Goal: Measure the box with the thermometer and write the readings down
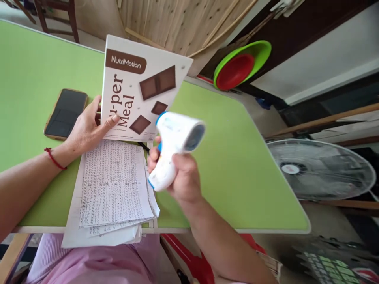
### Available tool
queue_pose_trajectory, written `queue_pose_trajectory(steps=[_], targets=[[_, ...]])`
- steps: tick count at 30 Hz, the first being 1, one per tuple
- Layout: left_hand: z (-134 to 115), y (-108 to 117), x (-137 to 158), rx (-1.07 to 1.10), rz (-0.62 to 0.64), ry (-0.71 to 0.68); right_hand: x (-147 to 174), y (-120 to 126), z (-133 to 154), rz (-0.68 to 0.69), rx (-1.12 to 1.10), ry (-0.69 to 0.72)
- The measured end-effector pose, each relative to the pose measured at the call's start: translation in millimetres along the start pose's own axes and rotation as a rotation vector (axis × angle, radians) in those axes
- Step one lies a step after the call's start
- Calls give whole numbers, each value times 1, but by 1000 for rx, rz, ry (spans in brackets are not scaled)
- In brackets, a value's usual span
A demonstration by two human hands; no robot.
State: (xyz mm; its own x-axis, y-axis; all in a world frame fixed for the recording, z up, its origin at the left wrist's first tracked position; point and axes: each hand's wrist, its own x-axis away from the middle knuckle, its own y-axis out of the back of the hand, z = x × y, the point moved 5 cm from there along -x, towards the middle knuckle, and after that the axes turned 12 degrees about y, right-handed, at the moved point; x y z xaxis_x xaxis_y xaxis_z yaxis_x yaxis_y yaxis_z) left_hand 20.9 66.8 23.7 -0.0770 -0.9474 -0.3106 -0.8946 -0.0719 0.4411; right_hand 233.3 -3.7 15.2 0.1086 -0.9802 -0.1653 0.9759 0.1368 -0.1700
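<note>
My left hand point(89, 126) is closed on the lower left edge of a white NutriMotion meal box point(127, 83), thumb on its front, fingers behind. The box stands tilted above the table, its printed chocolate pieces facing me. In my right hand point(186, 177) is a white and blue infrared thermometer point(174, 138), gripped by its handle in front of the box's lower right corner. Its blue-trimmed end is toward the box, and the grey screen end faces right. Beneath the box lies a stack of handwritten papers point(115, 189), reaching over the table's front edge.
A phone point(66, 112) in a brown case lies left of the box on the green table point(231, 173). A pen point(143, 146) shows partly near the papers. Beyond the table are green and red basins point(237, 71), a fan point(319, 169) at right, and a dark wooden chair point(56, 15).
</note>
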Motion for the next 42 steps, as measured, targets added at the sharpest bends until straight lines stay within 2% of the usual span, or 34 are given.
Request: queue_pose_trajectory(steps=[2, 4, 11, 17, 23, 35, 42], targets=[[-1, -1, 2, -50, 11, -37, 8, -11, -11, 42, -31, -87], [-2, -1, 3, -70, 27, -60, 10, -14, -18, 60, -31, -113], [0, -4, 1, -112, 77, -80, 2, -12, -20, 40, -30, -41], [-4, -4, 0, -100, 73, -121, 4, -15, -22, 104, -76, -101], [-9, -6, 2, -61, 158, -143, 3, -19, -15, 155, -57, -79], [-4, -4, 1, -60, 138, -137, 3, -21, -9, 212, -20, -57], [-2, -3, 1, -71, 123, -141, 2, -19, -9, 187, 10, -48]])
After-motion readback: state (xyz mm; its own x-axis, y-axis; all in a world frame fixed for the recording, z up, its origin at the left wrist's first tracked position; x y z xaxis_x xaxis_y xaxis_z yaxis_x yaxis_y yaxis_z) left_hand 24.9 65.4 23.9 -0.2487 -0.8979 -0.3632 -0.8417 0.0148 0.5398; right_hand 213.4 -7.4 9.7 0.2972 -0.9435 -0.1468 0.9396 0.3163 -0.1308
